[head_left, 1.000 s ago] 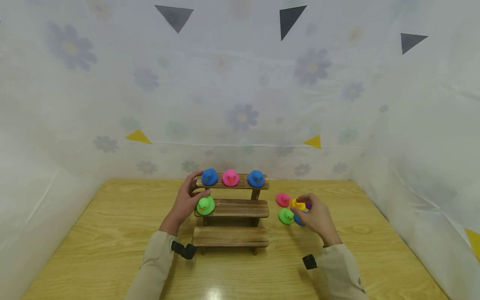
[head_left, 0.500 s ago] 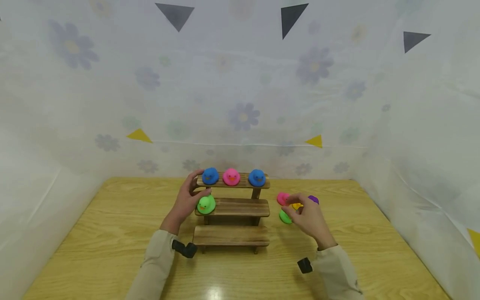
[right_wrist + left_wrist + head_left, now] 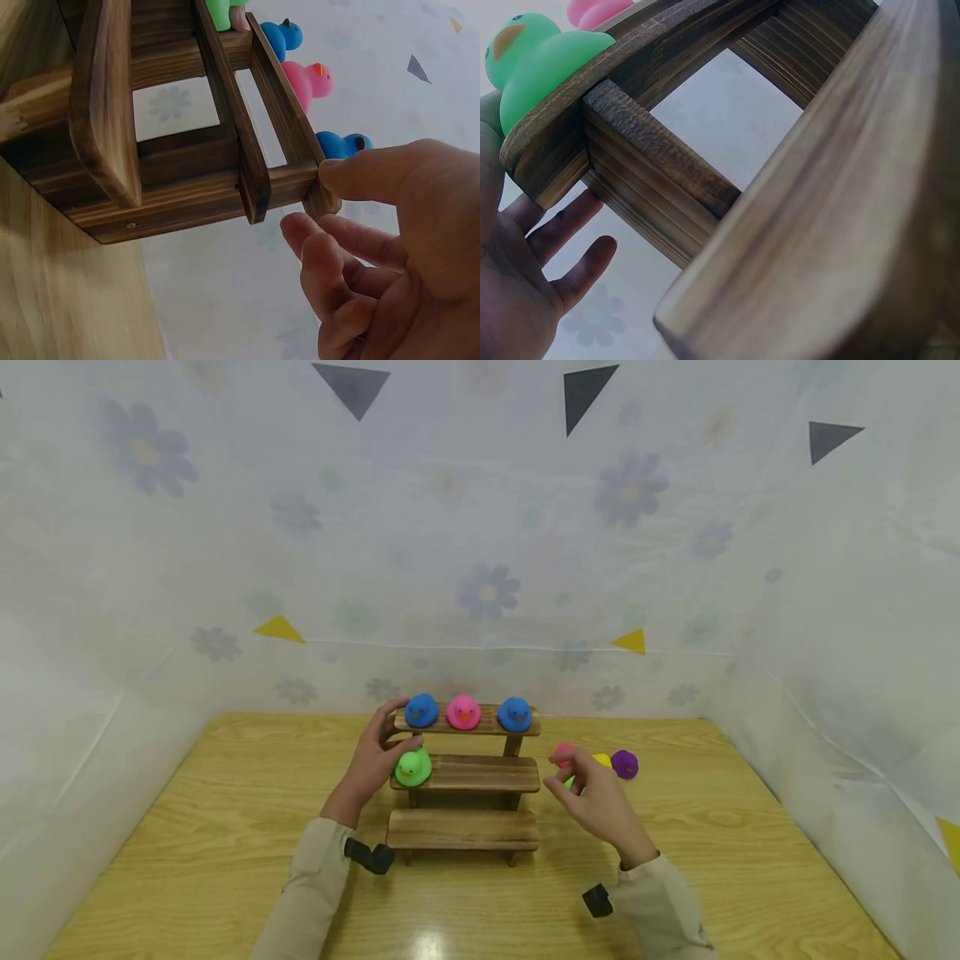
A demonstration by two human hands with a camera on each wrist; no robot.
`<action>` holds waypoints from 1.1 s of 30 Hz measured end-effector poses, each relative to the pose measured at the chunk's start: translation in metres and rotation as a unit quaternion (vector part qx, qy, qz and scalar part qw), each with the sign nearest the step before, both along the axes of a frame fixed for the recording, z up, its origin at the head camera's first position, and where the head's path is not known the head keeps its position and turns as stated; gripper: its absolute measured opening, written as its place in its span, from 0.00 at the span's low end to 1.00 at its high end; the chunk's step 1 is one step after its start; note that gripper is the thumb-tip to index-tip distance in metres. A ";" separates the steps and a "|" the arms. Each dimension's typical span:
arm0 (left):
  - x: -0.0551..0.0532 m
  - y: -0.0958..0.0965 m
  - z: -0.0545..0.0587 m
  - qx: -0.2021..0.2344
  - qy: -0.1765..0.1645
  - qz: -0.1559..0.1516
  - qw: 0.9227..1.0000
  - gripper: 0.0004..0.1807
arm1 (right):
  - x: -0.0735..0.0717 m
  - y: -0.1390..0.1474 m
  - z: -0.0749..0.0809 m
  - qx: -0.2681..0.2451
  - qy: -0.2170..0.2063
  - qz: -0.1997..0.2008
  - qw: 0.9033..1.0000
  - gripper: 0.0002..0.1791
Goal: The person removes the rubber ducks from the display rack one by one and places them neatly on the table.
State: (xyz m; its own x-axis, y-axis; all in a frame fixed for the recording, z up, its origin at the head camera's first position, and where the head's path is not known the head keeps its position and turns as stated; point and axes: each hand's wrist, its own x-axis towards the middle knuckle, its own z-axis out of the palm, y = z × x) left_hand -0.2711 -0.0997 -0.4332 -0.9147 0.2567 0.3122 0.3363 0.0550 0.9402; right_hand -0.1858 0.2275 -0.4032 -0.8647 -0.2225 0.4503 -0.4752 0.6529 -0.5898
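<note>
- Backdrop: a pale, flower-printed sheet is hung behind the stand.
- Table: the wood-grained top is extended beneath and around the stand.
- Wooden stand: three stepped shelves are fitted, the highest at the rear.
- Sleeves: the left one is placed front-left of the stand, the right one front-right.
- Left hand: the left end of the stand is held between thumb and fingers. The thumb is laid behind the green duck; the fingers are spread behind the end of the frame.
- Right hand: it is positioned just right of the stand, over part of the loose group. The fingers are loosely curled, with a narrow gap left between thumb and fingertips.
- Shelved ducks: on the top shelf of the stand are seated, left to right, a blue duck, a pink duck and a second blue duck. A green duck is seated at the left end of the middle shelf.
- Loose ducks, on the table right of the stand: a purple duck is fully exposed; a yellow one, a second pink one and a second green one are partly covered by the right hand.
</note>
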 end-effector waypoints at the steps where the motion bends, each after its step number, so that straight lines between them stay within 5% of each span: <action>1: 0.000 0.000 0.000 0.000 0.000 0.001 1.000 0.34 | 0.000 -0.002 0.000 0.000 0.003 0.008 1.000 0.12; 13: -0.001 0.000 -0.002 0.003 -0.006 0.002 1.000 0.34 | 0.000 -0.027 -0.004 -0.008 -0.035 0.135 0.990 0.11; 33: 0.001 0.001 0.002 0.002 0.002 0.004 1.000 0.34 | 0.001 -0.062 0.001 0.029 -0.023 0.134 0.990 0.11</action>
